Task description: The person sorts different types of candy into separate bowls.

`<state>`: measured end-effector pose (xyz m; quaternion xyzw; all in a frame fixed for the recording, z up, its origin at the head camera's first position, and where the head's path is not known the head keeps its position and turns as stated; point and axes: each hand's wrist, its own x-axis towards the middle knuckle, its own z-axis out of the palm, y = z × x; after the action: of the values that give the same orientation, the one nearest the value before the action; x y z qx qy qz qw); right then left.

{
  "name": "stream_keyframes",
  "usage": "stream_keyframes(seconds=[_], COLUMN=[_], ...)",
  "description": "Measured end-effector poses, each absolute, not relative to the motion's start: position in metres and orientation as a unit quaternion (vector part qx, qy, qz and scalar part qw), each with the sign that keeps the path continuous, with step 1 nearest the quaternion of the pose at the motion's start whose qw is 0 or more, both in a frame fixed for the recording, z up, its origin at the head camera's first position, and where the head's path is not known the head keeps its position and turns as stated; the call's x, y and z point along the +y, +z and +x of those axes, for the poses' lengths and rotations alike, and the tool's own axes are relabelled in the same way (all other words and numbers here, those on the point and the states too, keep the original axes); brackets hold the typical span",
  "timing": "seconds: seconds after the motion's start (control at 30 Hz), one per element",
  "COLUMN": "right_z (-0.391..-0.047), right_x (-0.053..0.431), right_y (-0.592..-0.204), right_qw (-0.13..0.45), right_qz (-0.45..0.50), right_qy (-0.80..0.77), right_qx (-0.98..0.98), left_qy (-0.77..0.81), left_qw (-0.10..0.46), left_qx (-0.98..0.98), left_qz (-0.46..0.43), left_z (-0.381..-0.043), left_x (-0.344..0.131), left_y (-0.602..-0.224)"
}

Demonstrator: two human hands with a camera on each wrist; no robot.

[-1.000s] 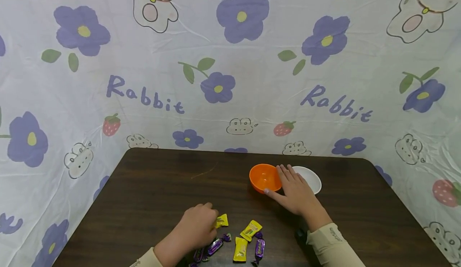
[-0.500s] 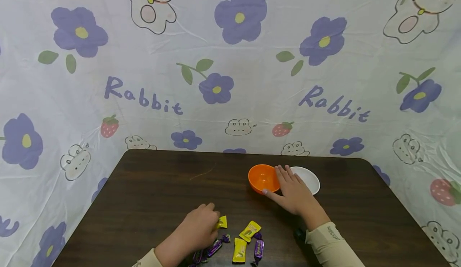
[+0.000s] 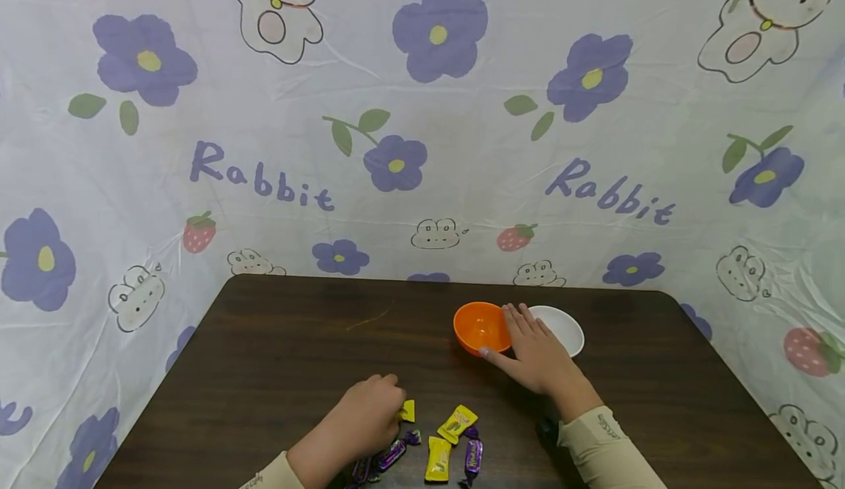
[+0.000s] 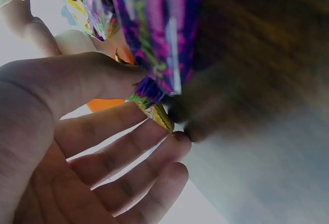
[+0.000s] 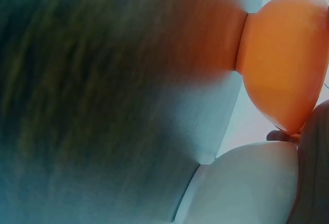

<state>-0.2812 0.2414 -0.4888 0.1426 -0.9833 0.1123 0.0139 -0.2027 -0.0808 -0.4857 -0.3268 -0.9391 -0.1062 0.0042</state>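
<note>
In the head view my left hand (image 3: 371, 414) reaches down at the near middle of the table. It pinches a yellow-wrapped candy (image 3: 408, 410), part of which the hand hides. The left wrist view has this candy's gold wrapper (image 4: 158, 115) between thumb and fingers, partly behind a purple-wrapped candy (image 4: 157, 29) close to the camera. Farther back, my right hand (image 3: 538, 353) lies spread with straight fingers across the rims of an orange bowl (image 3: 477, 331) and a white bowl (image 3: 561, 330). Both bowls stand upright side by side.
Two more yellow candies (image 3: 438, 459) lie right of my left hand, beside a purple candy (image 3: 473, 458). Other purple candies (image 3: 392, 455) are partly under the left hand. A dark object (image 3: 547, 430) sits by the right sleeve. Behind the brown table (image 3: 284, 357) hangs a printed cloth (image 3: 462, 122).
My left hand has shifted slightly over the yellow candy, so less of it shows. The right hand stays on the bowls. The head view has drifted a little.
</note>
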Motion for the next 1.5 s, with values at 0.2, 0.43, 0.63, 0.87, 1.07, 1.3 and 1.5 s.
stream_keyframes(seconds=[0.2,0.43,0.63,0.87,1.07,1.3,1.5], right_z=[-0.282,-0.282,-0.283,-0.283,-0.283,-0.285,-0.287], right_x=[0.243,0.244,0.244,0.243,0.242,0.24,0.24], right_y=[-0.493,-0.496,-0.497,-0.497,-0.495,-0.491,-0.493], right_qw=[0.016,0.014,0.006,0.001,0.003,0.008,0.009], right_qz=[0.146,0.15,0.147,0.148,0.147,0.147,0.143], right_qy=[0.105,0.104,0.101,0.107,0.104,0.102,0.101], right_qx=[-0.983,-0.983,-0.984,-0.983,-0.984,-0.984,-0.985], left_qy=[-0.114,-0.123,-0.122,-0.125,-0.127,-0.13,-0.139], left_qw=[0.001,-0.001,0.011,0.009,0.023,0.033,0.045], left_qx=[-0.938,-0.936,-0.935,-0.931,-0.926,-0.923,-0.92], left_qz=[-0.328,-0.331,-0.333,-0.342,-0.355,-0.362,-0.363], left_z=[-0.202,-0.203,-0.206,-0.211,-0.22,-0.23,-0.239], left_x=[-0.082,-0.084,-0.082,-0.078,-0.07,-0.06,-0.053], left_y=[-0.487,-0.486,-0.483,-0.484,-0.479,-0.475,-0.474])
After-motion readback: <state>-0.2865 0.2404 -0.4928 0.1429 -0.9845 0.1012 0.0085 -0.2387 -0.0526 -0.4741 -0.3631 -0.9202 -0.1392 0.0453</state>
